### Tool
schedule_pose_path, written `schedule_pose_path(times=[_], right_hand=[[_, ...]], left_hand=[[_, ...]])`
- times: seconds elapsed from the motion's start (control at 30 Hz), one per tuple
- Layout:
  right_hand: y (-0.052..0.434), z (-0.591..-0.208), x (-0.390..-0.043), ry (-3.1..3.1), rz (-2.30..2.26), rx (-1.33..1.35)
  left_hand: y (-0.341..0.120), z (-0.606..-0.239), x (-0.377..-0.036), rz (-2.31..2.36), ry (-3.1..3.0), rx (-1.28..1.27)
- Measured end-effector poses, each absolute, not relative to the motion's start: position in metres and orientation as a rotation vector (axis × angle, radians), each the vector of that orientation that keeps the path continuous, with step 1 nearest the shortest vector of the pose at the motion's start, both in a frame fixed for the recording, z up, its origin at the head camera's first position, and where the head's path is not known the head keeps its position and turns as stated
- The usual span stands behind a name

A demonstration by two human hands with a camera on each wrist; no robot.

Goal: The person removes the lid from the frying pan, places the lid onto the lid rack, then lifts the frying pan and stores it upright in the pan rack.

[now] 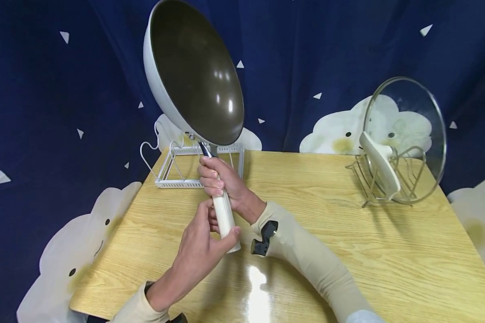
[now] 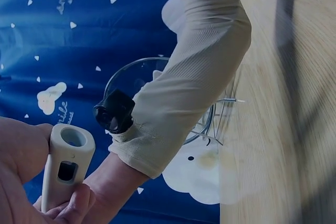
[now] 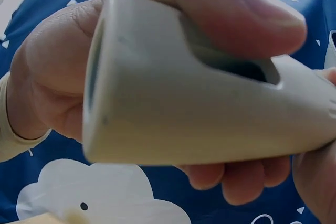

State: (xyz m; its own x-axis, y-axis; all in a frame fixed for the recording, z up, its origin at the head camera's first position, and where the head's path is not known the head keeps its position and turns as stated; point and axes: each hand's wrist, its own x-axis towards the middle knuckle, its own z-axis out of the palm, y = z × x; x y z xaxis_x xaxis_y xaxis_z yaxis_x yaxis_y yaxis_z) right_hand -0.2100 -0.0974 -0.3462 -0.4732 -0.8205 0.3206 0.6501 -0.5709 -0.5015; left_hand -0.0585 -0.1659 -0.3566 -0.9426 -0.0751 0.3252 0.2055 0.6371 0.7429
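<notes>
A deep frying pan (image 1: 198,76), white outside and dark brown inside, is held up over the table, tilted with its inside facing right and toward me. My right hand (image 1: 228,181) grips the upper part of its cream handle (image 1: 225,217), just below the metal neck. Lower down, my left hand (image 1: 196,242) holds the handle's end between thumb and fingers. The left wrist view looks onto the hollow handle end (image 2: 73,136), with a slot in its side. In the right wrist view the left thumb lies over that slot.
Behind the pan, a white wire rack (image 1: 179,184) stands at the table's back left. A glass lid (image 1: 422,107) with a cream knob leans upright in a metal wire stand (image 1: 369,193) at the back right. Beneath everything is a wooden table (image 1: 307,206), with a dark blue curtain (image 1: 283,89) behind.
</notes>
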Motion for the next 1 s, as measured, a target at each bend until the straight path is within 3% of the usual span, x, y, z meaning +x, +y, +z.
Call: schedule_pose_path(times=[1.0], right_hand=[[-0.109,-0.365,-0.215,-0.042,-1.965,-0.673]], left_hand=[[-0.170,-0.368,-0.055,-1.135,-2.502,-0.131]])
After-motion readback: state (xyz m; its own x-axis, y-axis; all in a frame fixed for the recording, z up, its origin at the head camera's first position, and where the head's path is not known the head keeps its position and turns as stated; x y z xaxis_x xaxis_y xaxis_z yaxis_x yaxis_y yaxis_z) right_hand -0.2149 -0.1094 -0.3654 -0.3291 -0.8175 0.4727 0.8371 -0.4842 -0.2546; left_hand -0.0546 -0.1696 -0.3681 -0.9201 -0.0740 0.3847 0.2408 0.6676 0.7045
